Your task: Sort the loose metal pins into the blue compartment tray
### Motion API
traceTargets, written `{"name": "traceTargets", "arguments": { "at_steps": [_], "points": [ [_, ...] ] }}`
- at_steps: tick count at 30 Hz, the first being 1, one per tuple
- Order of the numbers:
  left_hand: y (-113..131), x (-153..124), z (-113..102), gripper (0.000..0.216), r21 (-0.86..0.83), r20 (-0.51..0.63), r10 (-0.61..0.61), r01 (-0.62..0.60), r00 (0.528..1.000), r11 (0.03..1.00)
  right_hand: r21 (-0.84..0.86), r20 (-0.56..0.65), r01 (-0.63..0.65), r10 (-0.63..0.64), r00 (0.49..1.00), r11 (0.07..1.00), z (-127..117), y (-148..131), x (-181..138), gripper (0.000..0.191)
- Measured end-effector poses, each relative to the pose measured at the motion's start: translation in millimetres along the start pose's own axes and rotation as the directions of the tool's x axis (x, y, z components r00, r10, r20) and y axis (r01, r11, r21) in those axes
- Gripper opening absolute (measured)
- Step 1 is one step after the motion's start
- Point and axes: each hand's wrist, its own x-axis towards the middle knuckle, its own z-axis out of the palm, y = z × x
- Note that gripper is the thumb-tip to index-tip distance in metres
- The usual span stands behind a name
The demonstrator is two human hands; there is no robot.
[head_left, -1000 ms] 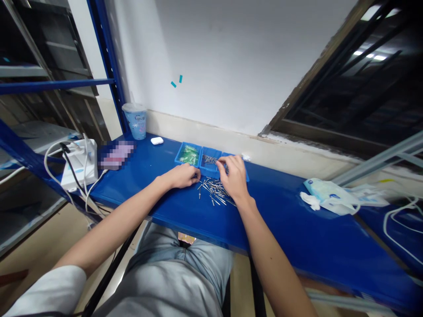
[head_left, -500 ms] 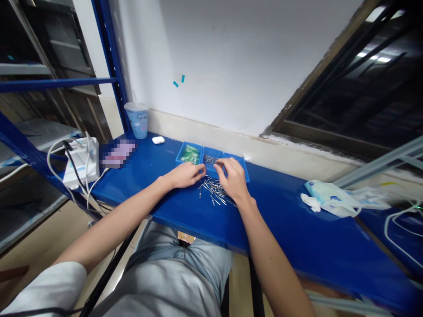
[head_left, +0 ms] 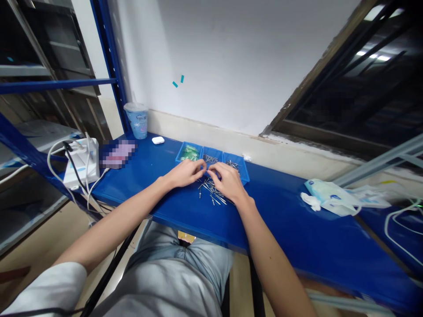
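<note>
My left hand (head_left: 189, 173) is closed in a pinch just in front of the blue bins. Opposite it, my right hand (head_left: 228, 181) also pinches, its fingertips almost meeting the left ones. Anything between the fingers is too small to make out. Under my hands lies a loose pile of thin silvery metal pins (head_left: 214, 192) that look like blind rivets. Three small blue bins stand in a row behind: the left bin (head_left: 180, 155) has green packets, the middle bin (head_left: 211, 163) small metal pieces, and the right bin (head_left: 243, 172) more metal pieces, partly covered by my right hand.
The blue table (head_left: 274, 211) runs against the wall. At the left are a lidded cup (head_left: 137, 122), a white earphone case (head_left: 157, 140), a blurred-out phone (head_left: 119, 154) and a white power strip (head_left: 81, 163) with cables. A tissue pack (head_left: 332, 198) lies at the right.
My right hand has moved a little left and down, away from the right bin, bringing its fingertips to those of my left hand. More of the right bin shows. The left hand barely moved.
</note>
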Motion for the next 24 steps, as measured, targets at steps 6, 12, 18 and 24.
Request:
{"name": "traceTargets", "arguments": {
  "at_steps": [6,12,18,24],
  "points": [
    [-2.5,0.2,1.2,0.021,-0.016,-0.024,0.002,-0.003,1.000,1.000,-0.031,0.003,0.007,-0.007,1.000,0.999,0.5,0.9,0.3,0.017],
    [-1.7,1.0,0.8,0.017,-0.064,-0.053,0.025,-0.028,0.998,0.998,-0.052,0.002,0.001,-0.001,1.000,0.999,4.0,-1.4,0.9,0.023],
    [-0.4,2.0,2.5,0.012,-0.129,-0.088,0.038,-0.049,0.995,0.990,-0.077,-0.045,0.032,-0.036,0.998,0.997,8.4,-5.5,2.4,0.026],
    [-2.4,0.9,2.5,0.008,-0.165,-0.138,0.075,-0.098,0.988,0.981,-0.006,-0.049,0.050,-0.050,0.998,0.999,6.5,-5.1,3.6,0.018]
  ]
}}
